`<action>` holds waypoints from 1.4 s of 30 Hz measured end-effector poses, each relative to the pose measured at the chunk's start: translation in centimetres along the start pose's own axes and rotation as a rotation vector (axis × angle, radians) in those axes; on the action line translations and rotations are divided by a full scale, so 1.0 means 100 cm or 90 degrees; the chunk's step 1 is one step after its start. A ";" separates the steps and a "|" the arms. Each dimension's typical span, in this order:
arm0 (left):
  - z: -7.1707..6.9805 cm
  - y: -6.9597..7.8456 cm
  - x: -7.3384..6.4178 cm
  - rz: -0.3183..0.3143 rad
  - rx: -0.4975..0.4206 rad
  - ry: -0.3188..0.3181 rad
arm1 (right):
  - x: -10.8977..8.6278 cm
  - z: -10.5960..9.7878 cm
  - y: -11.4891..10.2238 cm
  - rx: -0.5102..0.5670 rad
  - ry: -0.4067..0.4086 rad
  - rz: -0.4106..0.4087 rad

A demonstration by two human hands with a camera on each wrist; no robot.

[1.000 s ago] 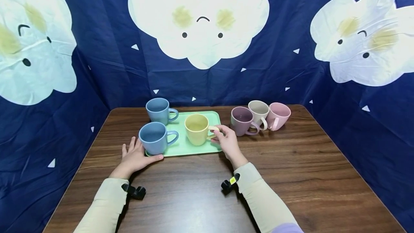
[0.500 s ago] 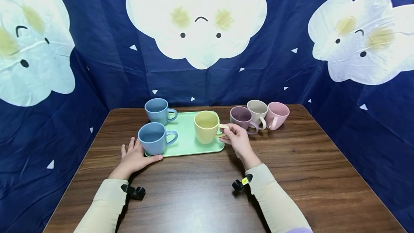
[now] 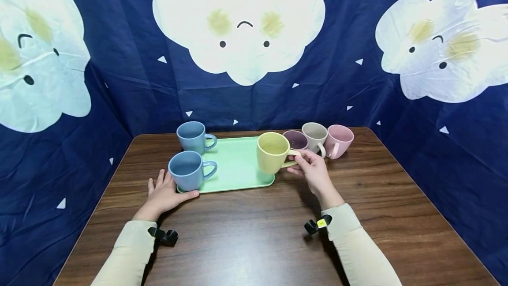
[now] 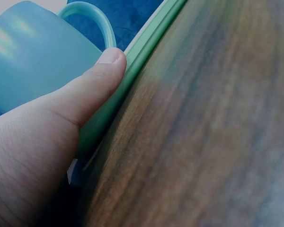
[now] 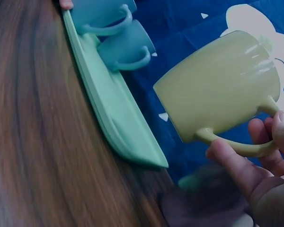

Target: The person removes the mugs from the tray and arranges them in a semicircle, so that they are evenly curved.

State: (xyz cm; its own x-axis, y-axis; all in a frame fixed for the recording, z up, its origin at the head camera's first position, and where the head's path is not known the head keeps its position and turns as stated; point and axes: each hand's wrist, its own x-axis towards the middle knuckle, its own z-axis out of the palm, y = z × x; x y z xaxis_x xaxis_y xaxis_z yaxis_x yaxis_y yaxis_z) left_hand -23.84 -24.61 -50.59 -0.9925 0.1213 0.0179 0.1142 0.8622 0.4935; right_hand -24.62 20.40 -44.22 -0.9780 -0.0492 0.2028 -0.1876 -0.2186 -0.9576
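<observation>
As our right hand [image 3: 312, 173] pinches its handle [image 5: 244, 149], the yellow mug [image 3: 272, 153] hangs left, perhaps above the tray [image 3: 238, 164]. Our left hand [image 3: 163, 195], spread, touches the tray.

Cream long sleeves [image 3: 128, 248], small black wrist devices [image 3: 170, 238], yellow label [image 3: 321, 223] on the right one

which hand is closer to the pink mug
Right. The right hand, gripping the yellow mug by its handle, is in front and to the left of the pink mug. The left hand is farther, at the tray's near left corner.
</observation>
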 end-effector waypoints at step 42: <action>0.001 -0.003 0.003 -0.002 0.010 -0.022 | -0.054 -0.127 0.000 -0.007 -0.044 -0.103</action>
State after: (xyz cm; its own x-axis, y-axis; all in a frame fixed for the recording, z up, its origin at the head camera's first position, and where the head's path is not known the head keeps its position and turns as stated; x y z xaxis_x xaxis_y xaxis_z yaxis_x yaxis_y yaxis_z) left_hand -24.18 -24.82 -50.83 -0.9908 0.1347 -0.0143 0.1114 0.8704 0.4795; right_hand -20.53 33.09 -47.88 -0.9261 -0.0816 0.3683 -0.3439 -0.2185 -0.9132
